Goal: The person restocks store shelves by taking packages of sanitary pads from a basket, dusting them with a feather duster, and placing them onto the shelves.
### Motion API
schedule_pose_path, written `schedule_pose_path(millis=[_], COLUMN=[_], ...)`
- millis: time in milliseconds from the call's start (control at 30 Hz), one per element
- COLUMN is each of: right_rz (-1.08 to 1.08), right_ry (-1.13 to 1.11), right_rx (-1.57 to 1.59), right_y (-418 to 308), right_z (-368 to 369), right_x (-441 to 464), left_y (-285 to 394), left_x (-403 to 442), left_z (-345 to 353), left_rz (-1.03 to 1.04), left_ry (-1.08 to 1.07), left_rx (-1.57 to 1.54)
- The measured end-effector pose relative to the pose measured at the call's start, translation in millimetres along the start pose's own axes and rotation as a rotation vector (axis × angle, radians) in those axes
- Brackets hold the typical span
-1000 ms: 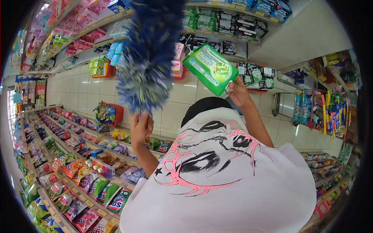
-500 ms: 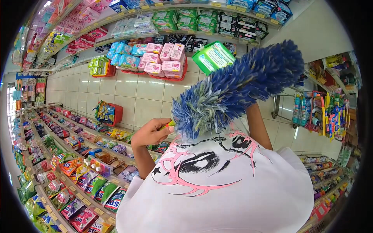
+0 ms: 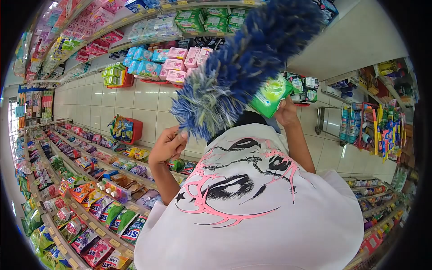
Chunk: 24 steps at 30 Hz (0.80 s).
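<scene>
A fluffy blue and grey feather duster (image 3: 258,58) slants across the middle of the view, its head up toward the shelves. My left hand (image 3: 169,145) is closed around its lower end; the handle itself is mostly hidden by the fingers and fluff. On the other side, my right hand (image 3: 287,112) grips the edge of a green plastic-wrapped pack (image 3: 271,96), partly covered by the duster. Just beyond it, several dark and green packs (image 3: 303,85) sit in a basket on the floor.
Shelves of packs (image 3: 189,20) run along the far side. Red baskets (image 3: 136,130) stand on the tiled floor (image 3: 146,96). Detergent sachets (image 3: 130,229) fill the shelves at left. A loaded trolley (image 3: 353,126) stands at right, beside a white wall panel (image 3: 346,40).
The duster has swung up and to the left. The green pack has moved right and down, and my right hand, hidden before, now shows holding it.
</scene>
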State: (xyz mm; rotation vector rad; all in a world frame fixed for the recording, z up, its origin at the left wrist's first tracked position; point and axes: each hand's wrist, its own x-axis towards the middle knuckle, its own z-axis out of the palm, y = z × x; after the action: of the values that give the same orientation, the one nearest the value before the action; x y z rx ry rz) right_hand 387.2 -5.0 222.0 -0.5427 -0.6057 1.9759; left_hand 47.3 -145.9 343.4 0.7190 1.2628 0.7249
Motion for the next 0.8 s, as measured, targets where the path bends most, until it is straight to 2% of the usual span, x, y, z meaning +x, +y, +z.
schedule_pose_path(millis=[233, 367, 433, 467, 533, 633, 667, 800], right_rz=[-0.012, -0.089, -0.285, -0.286, -0.468, -0.546, -0.551, -0.555], right_ry=[0.002, -0.068, -0.178, -0.182, -0.317, -0.437, -0.49, -0.547], right_rx=[-0.086, -0.176, -0.741, -0.735, -1.325, -1.418, -1.417, -1.348], right_y=[-9, -14, -16, -21, -29, -20, -17, -12], right_z=[21, 50, 67, 80, 106, 123, 127, 117], right_x=[-4, 5, 6, 3, -4, -6, -3, 10], left_y=[-7, 6, 13, 15, 17, 5, 5, 10], left_x=[11, 40, 54, 60, 68, 79, 80, 79], left_z=[-3, 26, 41, 45, 47, 41, 38, 52], left_rz=[0.064, 0.199, 0.26, 0.287, 0.343, 0.458, 0.373, 0.424], left_ry=[0.184, 0.345, 0.408, 0.42, 0.425, 0.413, 0.452, 0.49], left_rx=[0.025, 0.012, -0.009, -0.105, -0.25, -0.402, -0.302, -0.21])
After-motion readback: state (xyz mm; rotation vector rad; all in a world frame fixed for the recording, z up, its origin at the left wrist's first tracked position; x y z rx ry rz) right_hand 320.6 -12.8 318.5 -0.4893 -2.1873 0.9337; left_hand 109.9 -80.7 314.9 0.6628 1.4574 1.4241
